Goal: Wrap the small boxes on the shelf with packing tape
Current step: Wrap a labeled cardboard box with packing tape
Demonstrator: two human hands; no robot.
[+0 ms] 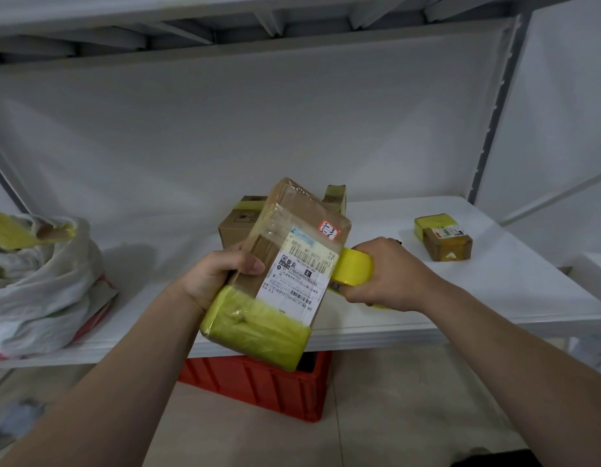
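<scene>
At nine o'clock in our view a white plastic bag (39, 281) slumps on the shelf (494, 298), with what look like scraps of yellow tape on top of it.

Moving right, our left grip (218, 274) holds the parcel (285, 264) by its left long edge. The thumb is curled over the top face and the fingers are hidden underneath. The parcel is lifted clear of the shelf and tilted, its far end pointing toward one o'clock. Its near end, at six o'clock, is already banded in yellow tape. The rest shows bare cardboard under clear film, and a white shipping label (297, 278).

Behind the parcel, at twelve o'clock from it, a brown carton (236, 227) sits on the shelf with a yellow strip across its top. Below the shelf edge, at six o'clock, a red crate (258, 385) stands on the floor.

At three o'clock from the parcel, the yellow tape roll (354, 266) touches its right edge. Our right grip (390, 274) is wrapped round the roll, fingers curled through and under it. A sliver of yellow shows beneath the roll toward the parcel, but we cannot tell whether that strip is stuck down.

Farther right, at two o'clock, a small box (444, 241) rests on the shelf, well apart, with yellow tape round its left end.

We judge the task partway done. The parcel has one end wrapped, and its middle and far end remain to be done. The small box looks at least partly taped. The carton carries only one strip, so it likely needs more.
</scene>
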